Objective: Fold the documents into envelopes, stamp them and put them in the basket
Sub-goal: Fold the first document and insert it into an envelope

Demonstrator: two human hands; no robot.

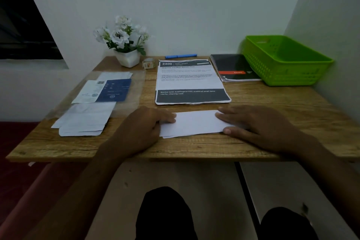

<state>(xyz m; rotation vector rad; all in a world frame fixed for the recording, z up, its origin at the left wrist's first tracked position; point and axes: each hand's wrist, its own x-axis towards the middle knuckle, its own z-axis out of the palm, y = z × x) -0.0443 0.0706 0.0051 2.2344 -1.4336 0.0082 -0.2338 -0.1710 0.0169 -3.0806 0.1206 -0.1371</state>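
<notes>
**A:** At the near edge of the table (194, 148), what is held?

**B:** The folded document (194, 122) is pinned flat there. The right hand (251, 124) is spread open, palm down, on its right end, and nothing is grasped. The left hand (144, 128) is laid with bent fingers over the left end. Its thumb is hidden, so a pinch cannot be told from a press.

**A:** How is the fold best finished?

**B:** The edges should be squared first. One end is then kept pinned while the crease is pressed firmly along its whole length, so that an envelope can be entered cleanly.

**A:** What is unclear farther out?

**B:** The pale envelopes (83, 121) at the near left are blurred, and their flaps cannot be made out. The printed documents (191, 82) beyond are stacked, so their number is unknown. No stamp can be identified. A small roll (149, 63) by the flower pot (128, 59) is possibly tape. The green basket (286, 60) stands at the far right, its floor only partly seen.
</notes>
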